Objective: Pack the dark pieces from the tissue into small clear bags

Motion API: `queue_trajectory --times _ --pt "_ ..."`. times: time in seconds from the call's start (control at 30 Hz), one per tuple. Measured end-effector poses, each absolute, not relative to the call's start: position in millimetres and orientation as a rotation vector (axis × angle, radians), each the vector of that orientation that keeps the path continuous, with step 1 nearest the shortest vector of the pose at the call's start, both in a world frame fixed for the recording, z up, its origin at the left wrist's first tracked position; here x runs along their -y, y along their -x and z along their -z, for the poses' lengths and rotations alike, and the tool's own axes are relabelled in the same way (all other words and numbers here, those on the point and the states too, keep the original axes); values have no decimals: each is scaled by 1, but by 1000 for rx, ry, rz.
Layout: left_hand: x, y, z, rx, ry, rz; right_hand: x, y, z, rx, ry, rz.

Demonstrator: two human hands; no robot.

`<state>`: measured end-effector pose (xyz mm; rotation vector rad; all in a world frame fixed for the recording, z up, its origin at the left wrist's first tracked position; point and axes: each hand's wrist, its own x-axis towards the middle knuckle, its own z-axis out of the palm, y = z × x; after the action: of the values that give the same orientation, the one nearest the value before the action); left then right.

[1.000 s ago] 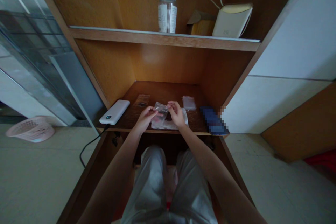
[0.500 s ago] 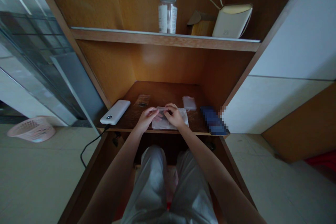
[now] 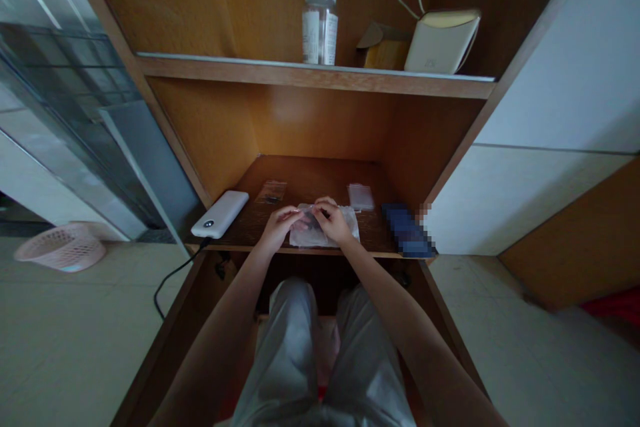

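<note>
A translucent plastic bag [image 3: 306, 235] lies crumpled at the front of the brown wooden shelf. Above its left side, my left hand [image 3: 278, 228] has thumb and fingers pinched together at a small clear plastic bag. My right hand [image 3: 332, 220] is curled over the larger bag, its thumb and fingertips closed on the small bag's other side. The thin clear plastic between my fingertips is hard to make out. Behind my left hand lies a small zip bag [image 3: 271, 191] with dark bits in it. A stack of clear zip bags [image 3: 361, 197] rests behind my right hand.
A white power bank [image 3: 221, 213] with a black cable [image 3: 173, 273] sits left on the shelf. A blurred dark blue object [image 3: 407, 230] lies right. The upper shelf [image 3: 315, 73] holds a bottle [image 3: 320, 23], a box [image 3: 385, 47] and a cream power bank [image 3: 441, 41].
Both hands stay almost in place, with slight finger movement. The clear plastic stretched between my fingertips shows less distinctly now. The other things have not moved.
</note>
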<state>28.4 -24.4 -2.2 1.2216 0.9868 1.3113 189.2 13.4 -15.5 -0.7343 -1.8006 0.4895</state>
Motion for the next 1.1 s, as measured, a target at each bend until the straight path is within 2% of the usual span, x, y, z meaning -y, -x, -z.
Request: queue_trajectory --times 0.53,1.1 --pt "18 -22 12 -891 -1130 -1249 -10 -188 10 1687 768 -566" --pt "20 -27 9 -982 -1295 -1288 -13 -187 20 1803 628 -549"
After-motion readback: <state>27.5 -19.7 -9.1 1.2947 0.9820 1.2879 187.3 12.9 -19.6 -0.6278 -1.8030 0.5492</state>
